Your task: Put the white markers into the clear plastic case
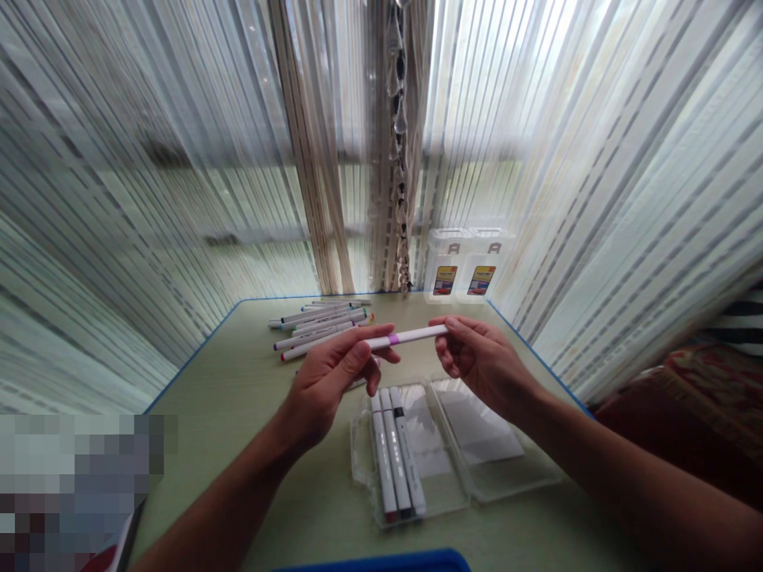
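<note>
A white marker with a purple band is held nearly level above the table, one end in each hand. My left hand pinches its left end between thumb and fingers. At the other end, my right hand grips the tip with closed fingers. Below them lies an open clear plastic case. Its left half holds three markers side by side, one with a black band; the right half has a white paper insert. Beyond my left hand, a loose pile of markers with coloured ends is partly hidden by that hand.
Two clear cases with yellow labels stand upright at the table's back right. String curtains hang behind the blue-edged table. A blue object shows at the bottom edge. Patterned fabric is at the right.
</note>
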Tool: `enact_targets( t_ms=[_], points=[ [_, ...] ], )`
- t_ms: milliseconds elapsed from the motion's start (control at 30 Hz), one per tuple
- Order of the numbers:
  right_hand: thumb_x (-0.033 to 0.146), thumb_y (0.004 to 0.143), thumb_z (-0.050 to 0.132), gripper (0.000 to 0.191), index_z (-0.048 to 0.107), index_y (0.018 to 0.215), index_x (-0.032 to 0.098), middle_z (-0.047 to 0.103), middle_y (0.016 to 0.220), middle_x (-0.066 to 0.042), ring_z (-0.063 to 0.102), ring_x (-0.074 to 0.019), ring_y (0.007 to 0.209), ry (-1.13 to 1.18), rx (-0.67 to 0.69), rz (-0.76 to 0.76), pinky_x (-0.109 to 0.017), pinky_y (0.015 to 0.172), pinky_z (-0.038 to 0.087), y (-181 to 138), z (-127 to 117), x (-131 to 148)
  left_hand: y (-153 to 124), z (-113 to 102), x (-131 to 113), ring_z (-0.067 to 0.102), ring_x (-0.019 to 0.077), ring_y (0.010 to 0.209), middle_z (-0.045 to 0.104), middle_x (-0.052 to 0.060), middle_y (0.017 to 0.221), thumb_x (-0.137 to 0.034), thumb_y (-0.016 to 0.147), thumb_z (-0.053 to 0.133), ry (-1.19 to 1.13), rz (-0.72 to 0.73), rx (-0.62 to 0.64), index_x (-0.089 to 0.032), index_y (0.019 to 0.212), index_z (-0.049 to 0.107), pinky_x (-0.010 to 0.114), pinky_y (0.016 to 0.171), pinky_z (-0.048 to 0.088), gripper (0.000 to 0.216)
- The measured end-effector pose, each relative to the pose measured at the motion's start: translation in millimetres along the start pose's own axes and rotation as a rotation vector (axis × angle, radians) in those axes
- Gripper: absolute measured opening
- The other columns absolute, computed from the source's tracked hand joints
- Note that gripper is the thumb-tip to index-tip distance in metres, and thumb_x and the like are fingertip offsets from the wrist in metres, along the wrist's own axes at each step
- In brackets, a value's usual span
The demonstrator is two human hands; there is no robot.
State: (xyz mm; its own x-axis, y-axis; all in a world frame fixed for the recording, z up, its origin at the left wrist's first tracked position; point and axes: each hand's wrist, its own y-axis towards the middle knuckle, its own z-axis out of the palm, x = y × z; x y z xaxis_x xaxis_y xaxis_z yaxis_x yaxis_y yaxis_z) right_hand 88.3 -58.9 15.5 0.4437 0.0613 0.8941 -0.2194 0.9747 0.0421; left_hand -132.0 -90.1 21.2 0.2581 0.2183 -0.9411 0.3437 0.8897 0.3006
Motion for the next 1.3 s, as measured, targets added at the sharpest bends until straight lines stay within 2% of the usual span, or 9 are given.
enact_targets(
  t_ms=[167,400,933,1133,1300],
  points=[
    [0.027,0.081,0.071,0.016,0.073,0.088,0.013,0.064,0.062,-0.002,0.054,-0.0072,0.046,0.049,-0.03,0.058,-0.016,0.039,0.041,1.0,-0.8,0.6,-1.3,1.6,-3.6,0.056,0.0122,0.065,0.068,0.013,0.103,-0.025,0.095,0.052,0.09,0.039,0.047,-0.016,0.129,0.059,0.029,0.064,0.047,0.036],
    [0.025,0.08,0.071,0.016,0.073,0.088,0.012,0.064,0.06,-0.002,0.054,-0.0078,0.045,0.055,-0.071,0.068,-0.016,0.038,0.042,0.1,0.4,1.8,-1.3,4.0,-9.3,0.057,0.011,0.062,0.07,0.013,0.1,-0.025,0.095,0.051,0.262,0.068,0.023,-0.01,0.125,0.06,0.028,0.063,0.048,0.035],
    [0.032,0.081,0.072,0.022,0.072,0.087,0.011,0.067,0.061,-0.003,0.058,-0.0097,0.044,-0.045,-0.009,-0.062,-0.017,0.037,0.046,-4.7,2.7,0.0,5.8,2.1,-7.2,0.058,0.0085,0.054,0.075,0.01,0.082,-0.023,0.088,0.063,0.296,-0.018,-0.143,-0.006,0.106,0.069,0.022,0.056,0.051,0.026],
    [0.034,0.086,0.068,0.022,0.07,0.086,0.012,0.068,0.062,-0.003,0.06,-0.0111,0.044,-0.14,0.039,-0.136,-0.019,0.038,0.049,-6.8,1.1,-3.3,6.7,0.7,-4.2,0.06,0.0093,0.053,0.074,0.01,0.081,-0.025,0.085,0.067,0.296,-0.064,-0.172,-0.006,0.099,0.067,0.022,0.053,0.051,0.024],
    [0.034,0.085,0.069,0.022,0.067,0.084,0.012,0.069,0.062,-0.004,0.061,-0.0114,0.044,-0.185,0.063,-0.131,-0.02,0.038,0.05,-8.4,2.8,-3.5,7.1,0.2,-3.5,0.059,0.0085,0.052,0.073,0.008,0.077,-0.026,0.082,0.07,0.299,-0.068,-0.185,-0.008,0.093,0.067,0.02,0.052,0.051,0.021]
  ],
)
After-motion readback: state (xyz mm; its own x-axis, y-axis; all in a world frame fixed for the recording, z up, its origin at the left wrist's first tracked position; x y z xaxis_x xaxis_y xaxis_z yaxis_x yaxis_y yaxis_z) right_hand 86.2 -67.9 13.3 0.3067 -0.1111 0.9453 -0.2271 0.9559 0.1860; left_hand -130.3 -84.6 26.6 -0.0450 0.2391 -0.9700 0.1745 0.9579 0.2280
